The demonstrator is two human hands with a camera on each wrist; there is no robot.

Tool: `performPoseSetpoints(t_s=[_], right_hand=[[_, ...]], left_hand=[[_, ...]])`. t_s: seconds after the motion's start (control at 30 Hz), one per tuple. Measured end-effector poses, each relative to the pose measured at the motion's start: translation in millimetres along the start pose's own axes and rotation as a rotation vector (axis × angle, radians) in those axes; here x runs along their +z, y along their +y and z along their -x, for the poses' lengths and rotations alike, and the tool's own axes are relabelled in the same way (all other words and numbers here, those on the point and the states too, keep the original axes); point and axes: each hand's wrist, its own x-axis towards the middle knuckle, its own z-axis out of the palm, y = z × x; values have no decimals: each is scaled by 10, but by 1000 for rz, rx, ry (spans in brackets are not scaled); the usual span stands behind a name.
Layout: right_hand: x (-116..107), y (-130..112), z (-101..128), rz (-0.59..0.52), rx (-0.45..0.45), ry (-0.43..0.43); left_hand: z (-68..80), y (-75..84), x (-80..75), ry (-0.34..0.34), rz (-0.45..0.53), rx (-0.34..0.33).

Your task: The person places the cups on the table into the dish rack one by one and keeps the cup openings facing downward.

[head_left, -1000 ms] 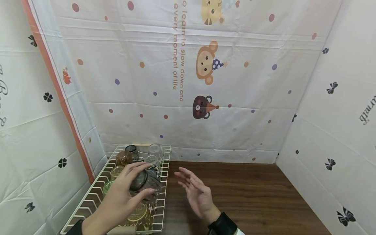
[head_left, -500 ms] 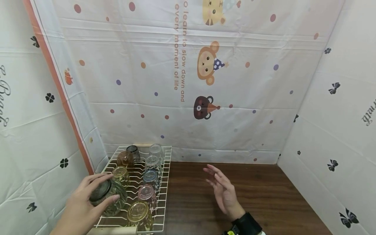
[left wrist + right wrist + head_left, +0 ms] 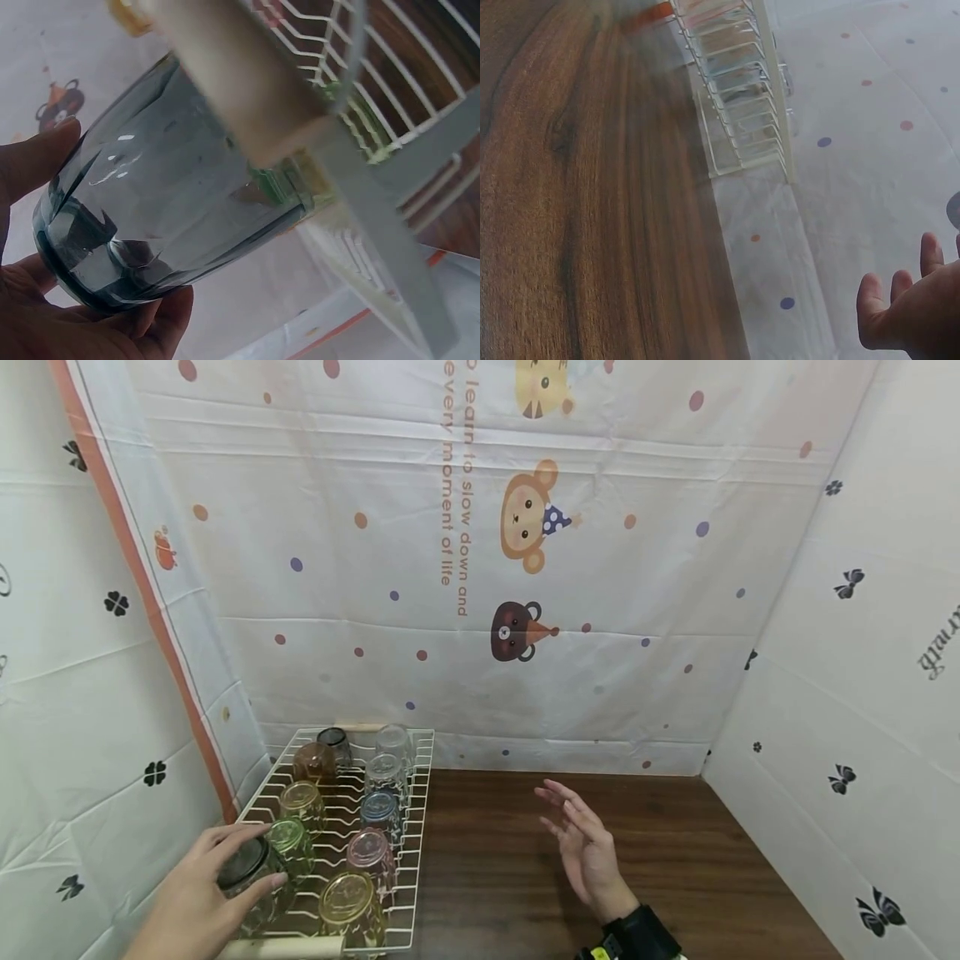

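Observation:
My left hand [image 3: 198, 889] grips a dark grey-blue drinking glass [image 3: 150, 202] by its base end, the glass upside down at the near left corner of the white wire rack [image 3: 415, 877]. Thumb and fingers curl round opposite sides of it. Just behind it stands an upturned green glass [image 3: 291, 843], which overlaps it in the head view. Over the brown wooden table, well to the right of the rack, my right hand [image 3: 588, 852] hovers with relaxed fingers and holds nothing.
Upturned glasses fill two rows on the rack: a yellow glass [image 3: 348, 906], a pink glass [image 3: 370, 852], a blue glass [image 3: 381, 810] and several others. A pale handle bar [image 3: 285, 948] runs along the near end. Printed sheets [image 3: 360, 568] hang behind and at both sides.
My left hand has carried the dark glass from over the right row to the left and lowered it at the near left corner. My right hand has moved right, away from the rack.

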Motion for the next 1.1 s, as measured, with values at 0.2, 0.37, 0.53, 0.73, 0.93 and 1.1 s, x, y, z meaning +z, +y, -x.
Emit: performPoseSetpoints(t_s=[0.2,0.37,0.53,0.73,0.93,1.1], right_hand=[[-28,21,49,-12,23,18],[-13,78,104,-9,72,19],[3,126,131,-29,91,24],[-3,202,174,-16,95,8],[-27,247,207,22,105,13],[-47,223,193,103,83,75]], left_hand=[[-30,-159,116,-80,-59,-9],[-48,-282,203,-143,-70,-18],[-54,-351,274,-205,-95,-52],[-71,-359,312,-267,-105,-91],[-82,-333,351,-283,-133,-75],[-91,-306,363,-224,-170,-47]])
